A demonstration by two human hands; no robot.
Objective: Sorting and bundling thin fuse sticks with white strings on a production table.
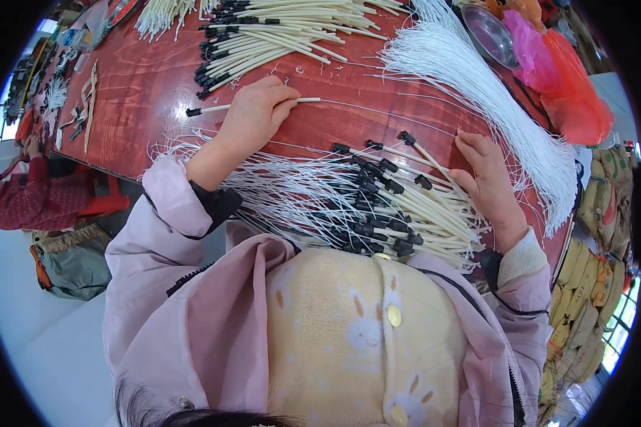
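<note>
My left hand (pixel 255 112) is closed round a thin cream tube (pixel 308 99) with a black fitting at its left end. A fine white strand (pixel 388 113) runs from the tube's right end across to my right hand (pixel 486 178), whose fingertips are bent at the strand's far end. Below lies a pile of similar cream tubes (pixel 441 224) with black fittings, and white strands (pixel 278 186) fan out leftward from them. My right thumb is close to one tube at the top of this pile. More black-ended cream tubes (pixel 285 43) lie beyond my left hand.
A thick bundle of white strands (pixel 477 82) trails down the right of the red table (pixel 139 89). Metal bowl (pixel 488 34) and red plastic bag (pixel 577 96) lie at the far right. Another person (pixel 35 188) sits at the left; sacks (pixel 584 306) stack at the right.
</note>
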